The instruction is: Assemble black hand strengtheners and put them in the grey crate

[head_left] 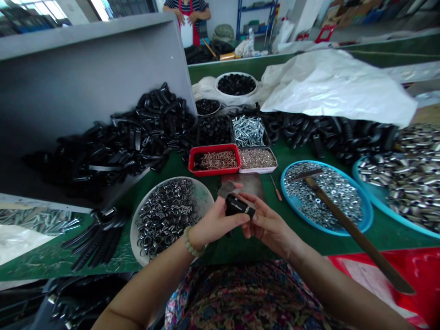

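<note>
Two bare hands hold a small black plastic part [239,206] above a green-topped desk [240,250], just in front of the wearer's floral garment [240,298]. The fingers [240,218] of the left hand [216,222] close narrowly around its body, and the fingers [252,201] of the right hand [270,224] pinch its far end. A beaded bracelet [190,241] circles the left wrist. Just beyond the hands lie a flat metal plate [249,183] and a small grey metal blade [227,189]. To the left, a white round tray [206,197] holds dark metal rings. To the right, a wooden-handled hammer [357,233] lies across a blue tray [369,215] of hex nuts, beside a thin orange-handled tool [275,187]. Farther off are a red tray [215,170] of copper-coloured pins, a tray of zinc screws [248,131] and a heap of black plastic parts [137,133] against a grey board [85,78]. A co-worker in a red apron [187,13] stands beyond the desk.
</note>
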The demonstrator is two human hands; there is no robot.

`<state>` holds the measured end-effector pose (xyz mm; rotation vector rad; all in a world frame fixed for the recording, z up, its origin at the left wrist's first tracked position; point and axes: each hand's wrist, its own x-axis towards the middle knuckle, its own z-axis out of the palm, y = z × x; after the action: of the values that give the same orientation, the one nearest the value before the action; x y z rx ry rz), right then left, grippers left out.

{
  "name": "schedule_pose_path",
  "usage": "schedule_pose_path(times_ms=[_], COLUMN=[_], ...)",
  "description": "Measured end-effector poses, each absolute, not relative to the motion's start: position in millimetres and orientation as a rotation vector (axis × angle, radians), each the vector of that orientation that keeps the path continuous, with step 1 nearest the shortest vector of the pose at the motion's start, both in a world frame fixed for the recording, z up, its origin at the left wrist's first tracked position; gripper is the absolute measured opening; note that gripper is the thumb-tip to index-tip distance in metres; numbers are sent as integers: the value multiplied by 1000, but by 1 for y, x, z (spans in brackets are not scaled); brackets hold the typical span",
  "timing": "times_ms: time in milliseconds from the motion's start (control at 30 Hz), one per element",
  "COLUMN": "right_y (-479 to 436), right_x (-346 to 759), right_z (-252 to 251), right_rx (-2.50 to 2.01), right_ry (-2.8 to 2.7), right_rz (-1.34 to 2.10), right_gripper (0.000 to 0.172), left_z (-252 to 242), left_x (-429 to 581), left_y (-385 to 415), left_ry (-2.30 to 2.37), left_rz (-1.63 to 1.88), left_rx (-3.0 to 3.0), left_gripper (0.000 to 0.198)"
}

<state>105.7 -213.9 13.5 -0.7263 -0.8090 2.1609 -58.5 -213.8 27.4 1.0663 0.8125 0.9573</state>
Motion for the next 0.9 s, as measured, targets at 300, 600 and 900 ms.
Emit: schedule_pose_path(times_ms=[300, 600, 900], right_y=[-79, -1, -7], right_x=[92, 30, 49], right_z=[26, 13, 18], right_rx=[-1156, -1165, -1251], right_ry=[-2383, -2911, -2731], right_rz=[678, -3, 103], right_gripper=[30, 15, 25], left_z=[18, -37, -25], left_x=[-83, -49, -57], left_y=[-174, -151, -161], left_ry=[1452, 1297, 1400], left_rz=[580, 231, 299], left_rx=[2030, 2757, 2540], left_gripper=[40, 44, 41])
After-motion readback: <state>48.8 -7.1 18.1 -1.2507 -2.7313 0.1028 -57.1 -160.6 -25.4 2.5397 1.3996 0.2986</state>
